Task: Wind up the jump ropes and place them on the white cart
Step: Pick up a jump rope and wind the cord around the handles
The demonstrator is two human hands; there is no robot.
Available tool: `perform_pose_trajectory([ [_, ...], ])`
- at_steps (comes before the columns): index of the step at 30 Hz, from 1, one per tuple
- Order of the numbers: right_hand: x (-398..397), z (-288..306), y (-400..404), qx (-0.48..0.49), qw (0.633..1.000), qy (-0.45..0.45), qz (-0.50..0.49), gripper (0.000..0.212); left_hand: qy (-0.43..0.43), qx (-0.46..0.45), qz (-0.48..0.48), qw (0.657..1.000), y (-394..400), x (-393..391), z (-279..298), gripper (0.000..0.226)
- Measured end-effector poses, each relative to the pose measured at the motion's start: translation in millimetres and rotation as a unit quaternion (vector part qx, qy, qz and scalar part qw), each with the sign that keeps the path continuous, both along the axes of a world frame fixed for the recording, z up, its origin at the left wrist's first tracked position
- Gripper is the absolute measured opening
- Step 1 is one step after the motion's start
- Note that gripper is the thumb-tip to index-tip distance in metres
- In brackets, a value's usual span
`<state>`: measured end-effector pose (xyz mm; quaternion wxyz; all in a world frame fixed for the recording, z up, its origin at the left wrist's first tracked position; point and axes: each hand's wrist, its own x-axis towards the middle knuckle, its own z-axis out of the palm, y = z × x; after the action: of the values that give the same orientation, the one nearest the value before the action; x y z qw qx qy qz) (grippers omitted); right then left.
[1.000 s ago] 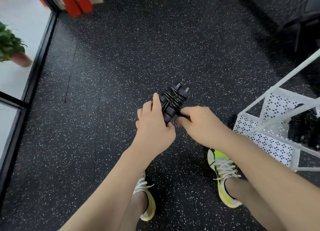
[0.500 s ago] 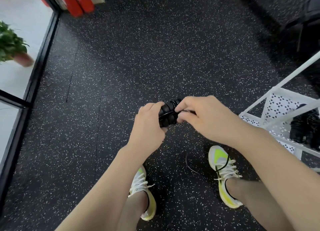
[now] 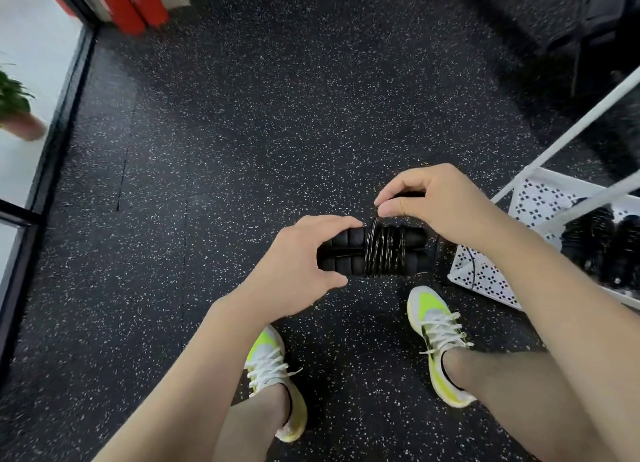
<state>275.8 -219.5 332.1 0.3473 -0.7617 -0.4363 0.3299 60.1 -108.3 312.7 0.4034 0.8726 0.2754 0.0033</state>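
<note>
The jump rope (image 3: pixel 377 252) handles lie side by side in my left hand (image 3: pixel 294 267), fingers curled around them; my right hand (image 3: pixel 440 205) pinches the cord above the coils.

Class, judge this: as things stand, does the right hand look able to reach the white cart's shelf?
Probably yes. The right hand hangs just beside the white cart, nothing between them, though it pinches the rope now.
</note>
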Motion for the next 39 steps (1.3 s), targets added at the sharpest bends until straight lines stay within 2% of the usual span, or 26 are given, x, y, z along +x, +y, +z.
perform_pose_trajectory([
  [5,6.0,-7.8,-3.5,-0.008,0.99,0.138,0.007,0.009,-0.043,-0.035,0.023,0.998,-4.4,-2.2,10.6,0.077],
  [9,-7.5,-17.5,-0.4,0.033,0.937,0.344,-0.042,0.032,-0.093,-0.092,0.068,0.989,-1.8,-0.5,13.7,0.078],
  [11,-17.9,-20.0,2.2,0.053,0.93,0.363,-0.032,0.042,-0.128,-0.109,0.098,0.981,-0.8,1.7,14.7,0.078],
  [16,-39.3,-17.5,14.8,0.049,0.95,0.299,-0.077,0.034,-0.158,-0.108,0.169,0.967,-1.4,6.5,10.6,0.078],
  [20,-49.3,-12.2,17.4,0.022,0.962,0.264,-0.066,0.031,-0.166,-0.08,0.216,0.959,-2.9,7.9,8.0,0.074],
  [23,-54.7,-8.3,19.2,-0.004,0.973,0.231,-0.024,0.026,-0.163,-0.057,0.252,0.952,-1.1,7.9,8.8,0.071],
  [26,-62.5,-6.6,20.2,-0.038,0.989,0.139,0.032,0.022,-0.146,-0.047,0.278,0.948,5.1,7.2,6.4,0.07],
  [31,-72.2,6.3,17.6,-0.052,0.998,0.011,0.029,0.02,-0.113,-0.008,0.289,0.951,15.3,1.4,1.6,0.064],
  [34,-71.3,15.1,17.0,-0.042,0.999,0.002,0.03,0.017,-0.09,0.008,0.279,0.956,19.6,-2.2,0.8,0.062],
  [37,-67.0,19.1,15.6,-0.031,0.998,0.012,0.05,0.028,-0.071,0.016,0.255,0.964,20.8,-4.0,0.6,0.059],
  [39,-63.7,19.5,15.5,-0.028,0.997,-0.016,0.07,0.03,-0.056,0.008,0.237,0.97,21.8,-5.1,-1.3,0.062],
])
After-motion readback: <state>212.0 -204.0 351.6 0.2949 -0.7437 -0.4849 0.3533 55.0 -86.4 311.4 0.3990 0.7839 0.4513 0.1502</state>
